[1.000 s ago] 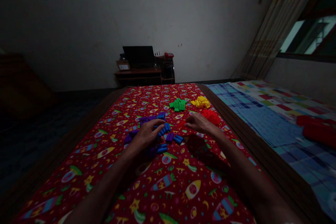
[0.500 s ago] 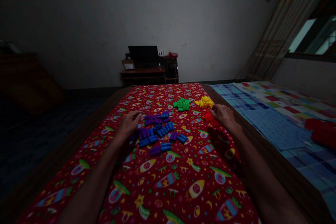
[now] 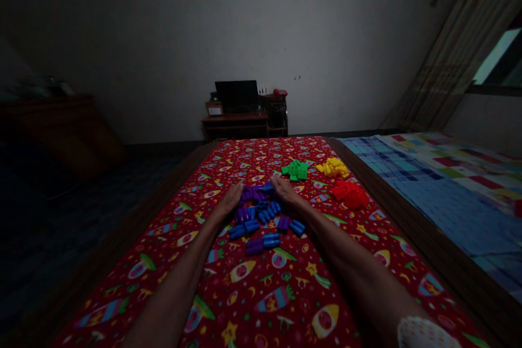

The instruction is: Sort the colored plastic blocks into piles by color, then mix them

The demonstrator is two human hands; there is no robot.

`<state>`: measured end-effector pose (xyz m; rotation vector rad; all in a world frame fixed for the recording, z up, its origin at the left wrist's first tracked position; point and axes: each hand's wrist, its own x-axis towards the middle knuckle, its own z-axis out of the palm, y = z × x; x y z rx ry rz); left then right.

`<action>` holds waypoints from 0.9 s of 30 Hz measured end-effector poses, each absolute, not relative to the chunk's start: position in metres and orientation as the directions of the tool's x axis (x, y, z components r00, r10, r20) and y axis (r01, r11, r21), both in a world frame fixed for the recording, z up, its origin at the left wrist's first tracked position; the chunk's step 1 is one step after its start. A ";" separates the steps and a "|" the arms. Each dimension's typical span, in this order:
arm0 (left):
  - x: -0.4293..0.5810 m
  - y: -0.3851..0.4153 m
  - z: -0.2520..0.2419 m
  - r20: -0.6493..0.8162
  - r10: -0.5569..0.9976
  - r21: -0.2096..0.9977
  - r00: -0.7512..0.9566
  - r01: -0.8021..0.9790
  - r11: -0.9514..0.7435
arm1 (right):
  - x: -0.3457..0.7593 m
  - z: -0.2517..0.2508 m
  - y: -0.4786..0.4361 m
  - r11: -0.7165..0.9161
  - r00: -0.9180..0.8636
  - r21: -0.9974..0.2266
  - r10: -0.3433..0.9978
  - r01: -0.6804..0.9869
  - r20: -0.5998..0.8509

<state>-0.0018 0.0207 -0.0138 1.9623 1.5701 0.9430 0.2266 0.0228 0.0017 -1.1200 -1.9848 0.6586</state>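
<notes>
My left hand point(image 3: 230, 199) and my right hand point(image 3: 284, 191) lie with fingers stretched out on either side of a heap of blue and purple blocks point(image 3: 261, 215), cupping it from left and right. Neither hand holds anything. The blocks rest on a red cloth with rockets and stars point(image 3: 261, 288). Further back on the cloth sit a small green pile point(image 3: 296, 170), a yellow pile point(image 3: 333, 167) and a red pile point(image 3: 349, 194). A white patch point(image 3: 422, 333) shows on my right forearm.
The cloth covers a table with a wooden edge point(image 3: 411, 228) on the right. Beyond it lies a blue and checked bedspread point(image 3: 448, 185). A low desk with a dark screen point(image 3: 238, 111) stands at the far wall. The room is dim; a curtain point(image 3: 457, 60) hangs at right.
My right hand left the red pile and came left to the blue and purple heap. My left hand closed in on the heap's left side. The camera view shifted slightly.
</notes>
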 end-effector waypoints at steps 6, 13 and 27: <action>0.008 0.014 0.004 0.179 0.931 0.754 0.316 0.563 -0.337 | 0.197 -0.006 0.006 0.524 -0.443 -0.761 0.826 0.381 0.347; -0.006 -0.039 0.020 0.101 0.879 0.671 0.466 0.620 -0.406 | 0.204 -0.004 -0.031 0.265 -0.345 -0.888 0.930 0.377 0.131; 0.046 -0.097 0.035 0.275 0.935 0.513 0.225 0.788 -0.341 | 0.207 0.022 -0.075 0.123 -0.166 -0.971 0.973 -0.207 0.159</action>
